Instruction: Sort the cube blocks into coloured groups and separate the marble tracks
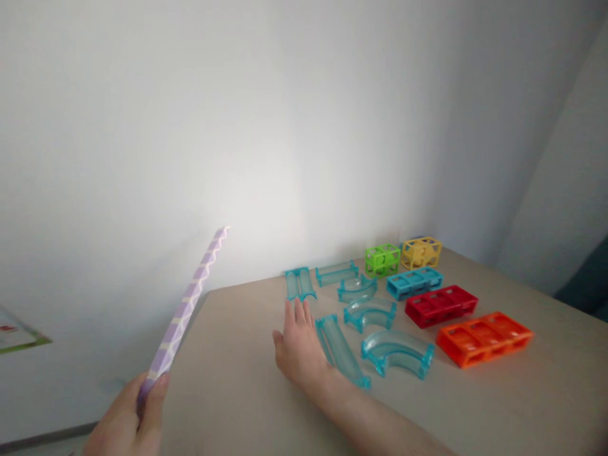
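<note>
My left hand (126, 418) is at the lower left, off the table's left edge, closed around the bottom end of a long purple and white zigzag-edged plate (187, 304) that tilts up and to the right. My right hand (297, 342) lies flat on the beige table (228, 373), fingers stretched out and together, holding nothing. Its fingertips almost reach a short pair of clear teal straight track pieces (300, 284). Just right of that hand lies a long straight teal track piece (342, 350).
Curved teal track pieces (396, 353) and another straight one (336, 272) lie right of my hand. Further right are orange (484, 337), red (441, 305), blue (414, 282), green (382, 259) and yellow (420, 252) frame blocks. A white wall stands behind; a printed sheet (16, 332) shows at far left.
</note>
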Available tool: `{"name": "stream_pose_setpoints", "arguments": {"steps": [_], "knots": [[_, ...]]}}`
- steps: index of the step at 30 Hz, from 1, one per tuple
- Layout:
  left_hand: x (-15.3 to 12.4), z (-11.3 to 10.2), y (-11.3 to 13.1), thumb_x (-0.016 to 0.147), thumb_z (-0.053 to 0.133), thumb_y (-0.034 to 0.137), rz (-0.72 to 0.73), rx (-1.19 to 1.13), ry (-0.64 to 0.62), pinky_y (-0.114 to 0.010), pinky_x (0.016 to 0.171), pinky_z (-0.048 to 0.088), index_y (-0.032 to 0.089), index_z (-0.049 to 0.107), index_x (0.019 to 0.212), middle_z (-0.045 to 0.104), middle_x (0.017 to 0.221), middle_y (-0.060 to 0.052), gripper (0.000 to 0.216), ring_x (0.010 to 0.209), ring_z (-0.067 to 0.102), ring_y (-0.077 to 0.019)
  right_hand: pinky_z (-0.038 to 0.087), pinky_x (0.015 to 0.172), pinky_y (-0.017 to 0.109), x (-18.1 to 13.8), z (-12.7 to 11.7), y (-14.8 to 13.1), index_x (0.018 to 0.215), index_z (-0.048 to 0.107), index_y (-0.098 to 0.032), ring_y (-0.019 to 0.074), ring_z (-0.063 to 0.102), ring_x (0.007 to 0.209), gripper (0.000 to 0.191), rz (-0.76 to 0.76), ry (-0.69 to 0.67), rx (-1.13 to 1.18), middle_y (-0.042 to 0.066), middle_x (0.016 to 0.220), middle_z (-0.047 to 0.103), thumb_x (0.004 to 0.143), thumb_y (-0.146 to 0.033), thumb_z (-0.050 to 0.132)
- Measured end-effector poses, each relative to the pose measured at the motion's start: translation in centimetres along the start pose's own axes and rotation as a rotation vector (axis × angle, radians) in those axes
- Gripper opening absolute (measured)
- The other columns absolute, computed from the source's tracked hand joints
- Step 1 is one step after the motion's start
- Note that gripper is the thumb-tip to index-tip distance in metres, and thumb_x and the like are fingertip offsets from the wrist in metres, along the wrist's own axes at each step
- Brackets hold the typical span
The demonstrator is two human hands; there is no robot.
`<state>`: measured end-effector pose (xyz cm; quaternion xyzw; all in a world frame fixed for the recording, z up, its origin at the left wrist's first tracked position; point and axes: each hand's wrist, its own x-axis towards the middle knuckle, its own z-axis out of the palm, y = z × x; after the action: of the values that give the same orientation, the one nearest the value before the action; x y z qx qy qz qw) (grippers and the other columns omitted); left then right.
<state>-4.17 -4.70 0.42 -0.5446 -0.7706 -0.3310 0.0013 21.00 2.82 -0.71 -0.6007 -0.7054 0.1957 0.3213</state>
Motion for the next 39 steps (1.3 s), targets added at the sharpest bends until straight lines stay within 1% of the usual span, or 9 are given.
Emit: {"name": "stream_pose_setpoints", "arguments": {"steps": [4, 8, 11, 15, 19, 23, 31, 35, 39], "knots": [[-0.1, -1.4, 8.5, 0.085, 0.044, 0.058, 0.117, -0.412, -0.269, -0.024, 0.05, 0.038, 0.022, 0.052, 0.073, 0.047, 0.055, 0.003, 0.039, 0.052, 0.049, -0.0156, 0.046, 0.098, 0.043, 1.9, -5.2, -4.2, 0.144, 0.029, -0.01, 0.0301, 0.052, 0.124, 0.083, -0.07, -0.007, 0.826, 0.024, 0.138, 0.049, 0.08, -0.047, 0.064], [0.5, -0.7, 15.1, 0.086, 0.057, 0.039, 0.273, -0.853, -0.765, -0.02, 0.048, 0.04, 0.019, 0.055, 0.095, 0.054, 0.061, 0.002, 0.023, 0.051, 0.05, -0.0114, 0.055, 0.066, 0.03, 3.7, -10.7, -8.3, 0.114, 0.05, -0.019, 0.0167, 0.068, 0.072, 0.046, -0.09, 0.127, 1.441, 0.006, 0.094, 0.068, 0.078, -0.042, 0.067], [0.6, 2.0, 16.3, 0.089, 0.054, 0.036, 0.135, -1.289, -1.279, -0.016, 0.035, 0.038, 0.021, 0.053, 0.099, 0.048, 0.064, 0.005, 0.018, 0.039, 0.04, -0.0057, 0.039, 0.038, 0.017, 4.8, -12.7, -8.4, 0.082, 0.051, -0.02, 0.0057, 0.048, 0.042, 0.022, -0.026, 0.329, 1.558, -0.006, 0.063, 0.054, 0.078, -0.034, 0.067], [0.2, 6.4, 13.1, 0.089, 0.053, 0.029, 0.095, -1.664, -1.713, -0.018, 0.034, 0.044, 0.016, 0.057, 0.098, 0.049, 0.062, 0.003, 0.016, 0.038, 0.045, -0.006, 0.031, 0.032, 0.017, 6.4, -12.0, -6.1, 0.071, 0.044, -0.02, 0.0047, 0.037, 0.037, 0.027, 0.107, 0.223, 1.603, -0.01, 0.052, 0.043, 0.078, -0.031, 0.067], [0.3, 8.9, 9.7, 0.095, 0.038, 0.039, 0.038, -1.832, -1.779, -0.017, 0.031, 0.044, 0.01, 0.057, 0.112, 0.057, 0.069, -0.002, 0.038, 0.035, 0.049, -0.0067, 0.035, 0.034, 0.017, 8.0, -9.5, -4.7, 0.074, 0.045, -0.02, 0.006, 0.039, 0.037, 0.023, 0.225, 0.159, 1.635, -0.009, 0.049, 0.044, 0.082, -0.03, 0.064], [0.5, 9.5, 9.2, 0.097, 0.031, 0.041, -0.024, -1.886, -1.676, -0.019, 0.037, 0.051, 0.011, 0.057, 0.112, 0.056, 0.07, -0.001, 0.042, 0.041, 0.052, -0.0073, 0.039, 0.036, 0.019, 9.4, -7.8, -3.8, 0.077, 0.047, -0.019, 0.0075, 0.044, 0.038, 0.023, 0.306, 0.036, 1.648, -0.008, 0.05, 0.048, 0.083, -0.033, 0.064], [-1.6, 10.7, 10.6, 0.088, 0.048, 0.032, -0.16, -1.825, -1.785, -0.024, 0.039, 0.052, 0.005, 0.064, 0.095, 0.058, 0.065, -0.006, 0.033, 0.048, 0.059, -0.0137, 0.037, 0.035, 0.014, 10.7, -10.0, -1.4, 0.074, 0.045, -0.02, 0.0048, 0.04, 0.036, 0.02, 0.289, 0.144, 1.668, -0.009, 0.048, 0.045, 0.086, -0.026, 0.059], [-2.1, 10.8, 11.2, 0.093, 0.04, 0.044, -0.193, -1.84, -1.594, -0.028, 0.047, 0.056, 0.012, 0.057, 0.115, 0.06, 0.073, -0.004, 0.042, 0.05, 0.062, -0.013, 0.035, 0.032, 0.016, 10.1, -8.9, -2.2, 0.069, 0.044, -0.019, 0.0059, 0.037, 0.034, 0.021, 0.357, 0.008, 1.531, -0.01, 0.044, 0.041, 0.085, -0.02, 0.057], [-1.9, 10.9, 11.4, 0.098, 0.033, 0.035, -0.216, -1.812, -1.421, -0.028, 0.048, 0.057, 0.016, 0.057, 0.103, 0.058, 0.067, 0.001, 0.032, 0.044, 0.059, -0.0091, 0.042, 0.036, 0.021, 10.3, -7.3, -2.6, 0.072, 0.049, -0.017, 0.0096, 0.047, 0.039, 0.014, 0.416, -0.025, 1.46, -0.004, 0.05, 0.051, 0.082, -0.015, 0.059]]}}
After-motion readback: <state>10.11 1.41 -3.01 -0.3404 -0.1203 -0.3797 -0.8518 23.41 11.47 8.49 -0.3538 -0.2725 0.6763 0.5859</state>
